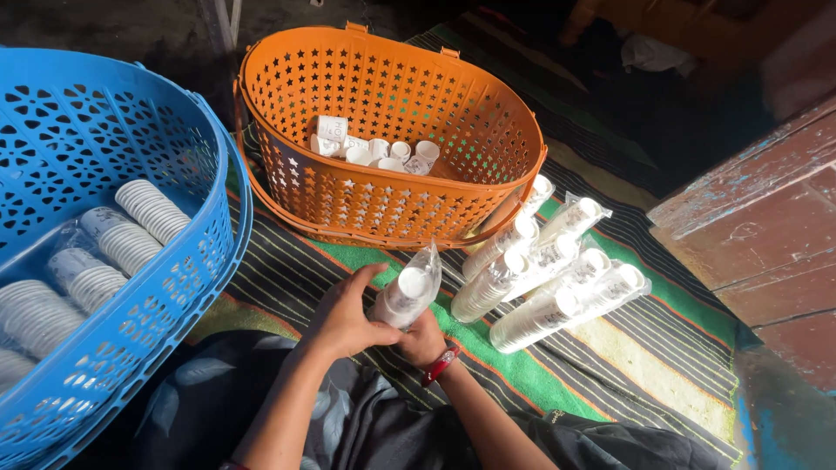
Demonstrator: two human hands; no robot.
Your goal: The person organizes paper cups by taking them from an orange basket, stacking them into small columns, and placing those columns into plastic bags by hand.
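Both hands clamp one clear plastic sleeve of stacked white cups (407, 294) over the striped woven mat (662, 348): left hand (344, 318) wraps its side, right hand (424, 339) grips its base. Orange star-pierced plastic basket (392, 196) just behind, near the mat's far edge.

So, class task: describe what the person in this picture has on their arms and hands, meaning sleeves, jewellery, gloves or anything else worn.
Both forearms are bare with no sleeves reaching them. The left hand wears no glove, ring or band that shows. The right hand is also ungloved, and a red wristband with a small metal piece circles its wrist. Nothing shows on the fingers.
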